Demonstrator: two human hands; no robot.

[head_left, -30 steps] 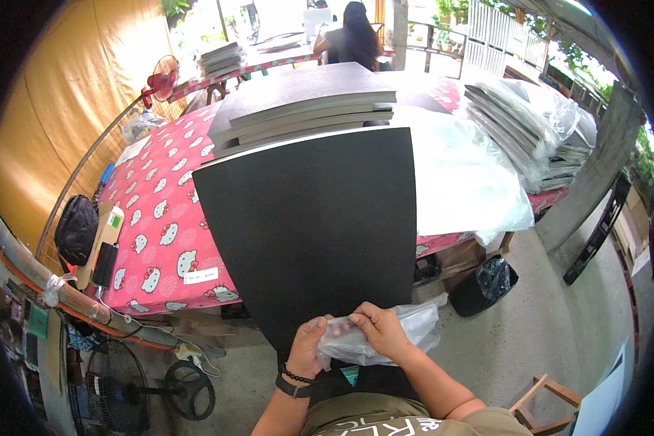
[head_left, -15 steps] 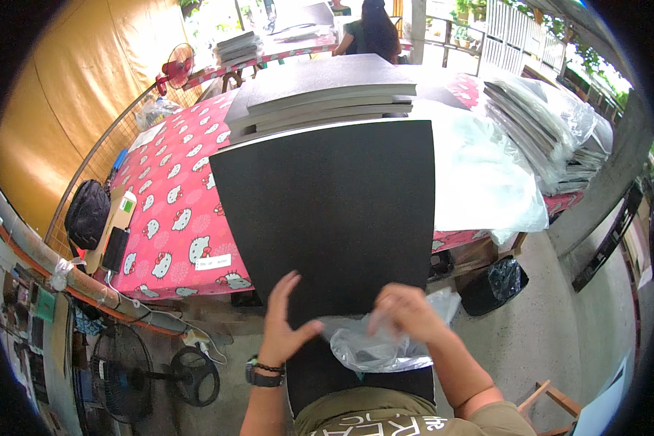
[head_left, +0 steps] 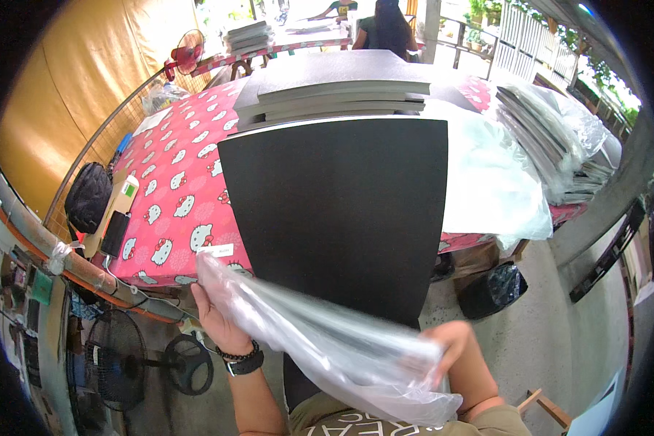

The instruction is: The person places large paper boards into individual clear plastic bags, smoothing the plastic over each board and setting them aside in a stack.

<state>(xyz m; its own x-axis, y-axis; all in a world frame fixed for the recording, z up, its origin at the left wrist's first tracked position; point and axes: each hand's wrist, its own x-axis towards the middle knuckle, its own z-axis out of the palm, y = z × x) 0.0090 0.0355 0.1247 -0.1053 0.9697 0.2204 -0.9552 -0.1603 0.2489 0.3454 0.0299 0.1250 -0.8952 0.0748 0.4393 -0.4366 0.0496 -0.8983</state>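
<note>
A long clear plastic bag (head_left: 309,312) stretches slantwise between my two hands, in front of a large black board (head_left: 334,211). My left hand (head_left: 221,323), wearing a dark watch and a beaded bracelet, is at the bag's raised left end; its fingertips are partly covered by the plastic. At the lower right end, my right hand (head_left: 447,352) grips the bunched plastic, slightly blurred. The board's lower part reaches down toward my body, behind the bag.
Beyond the board, a stack of grey-black boards (head_left: 341,91) lies on the pink patterned tablecloth (head_left: 178,196). To the right are clear plastic sheets (head_left: 490,174) and bagged boards (head_left: 541,134). A black pouch (head_left: 89,203) is at left, above a black fan (head_left: 116,360). People sit farther back.
The crumpled plastic bag has been lifted and drawn out lengthwise across the board. My left hand has moved left to its end, and my right hand slightly right and down.
</note>
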